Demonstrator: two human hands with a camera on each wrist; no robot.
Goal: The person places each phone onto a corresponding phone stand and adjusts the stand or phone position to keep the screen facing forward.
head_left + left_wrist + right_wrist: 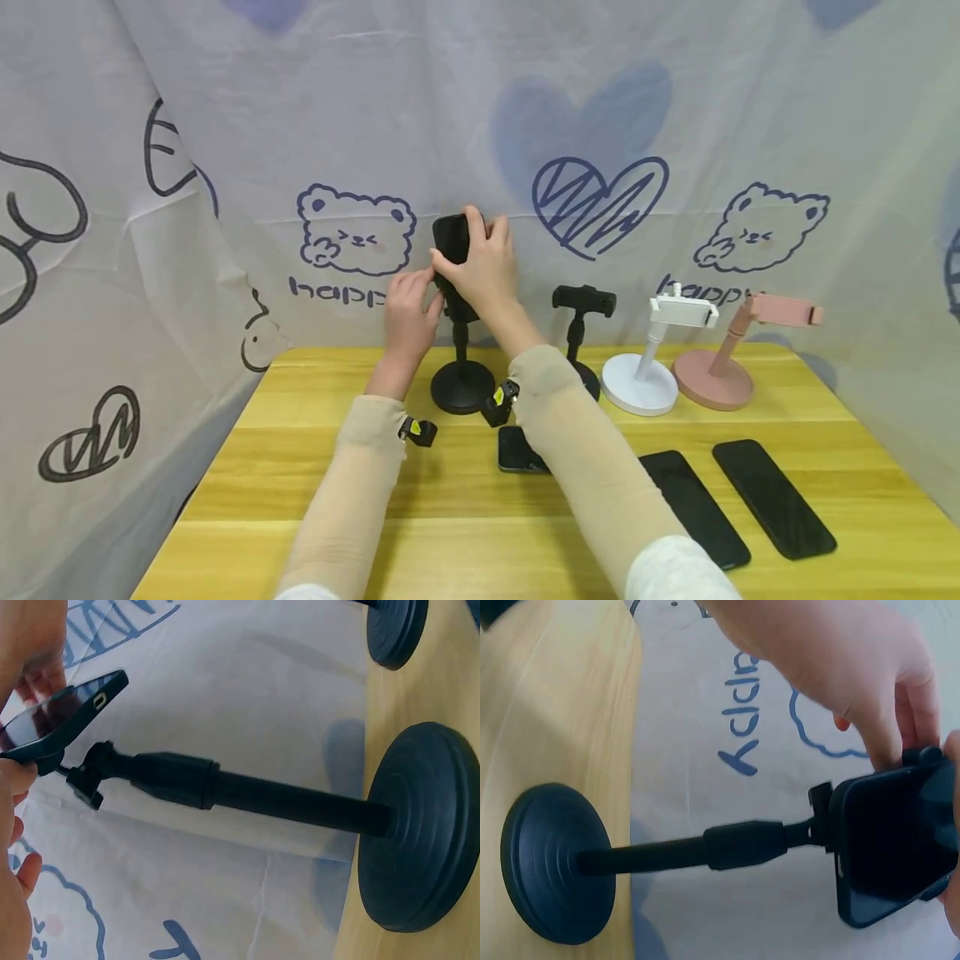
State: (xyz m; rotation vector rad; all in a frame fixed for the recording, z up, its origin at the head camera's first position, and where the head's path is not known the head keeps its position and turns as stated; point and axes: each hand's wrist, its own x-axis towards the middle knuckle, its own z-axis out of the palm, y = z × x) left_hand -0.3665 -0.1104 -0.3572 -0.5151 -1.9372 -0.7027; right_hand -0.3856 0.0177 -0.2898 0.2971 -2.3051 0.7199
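Note:
In the head view, a black smartphone [452,237] stands upright and tilted at the head of a black phone stand [462,385]. My right hand [489,267] grips the phone from its right side, thumb across the front and fingers at the top and far edge. My left hand [411,310] is at the lower left, its thumb and fingers pinching the end of the stand's clamp [922,756], as the right wrist view shows. The phone [892,832] lies against the clamp there and hides most of it. Below, the stand's pole [300,802] runs down to its round base [427,825].
To the right stand another black phone stand [583,300], a white one [639,383] and a pink one [714,379]. A small dark phone [519,450] and two larger phones [697,508] [774,498] lie on the wooden table [450,508]. A printed cloth [465,100] hangs behind.

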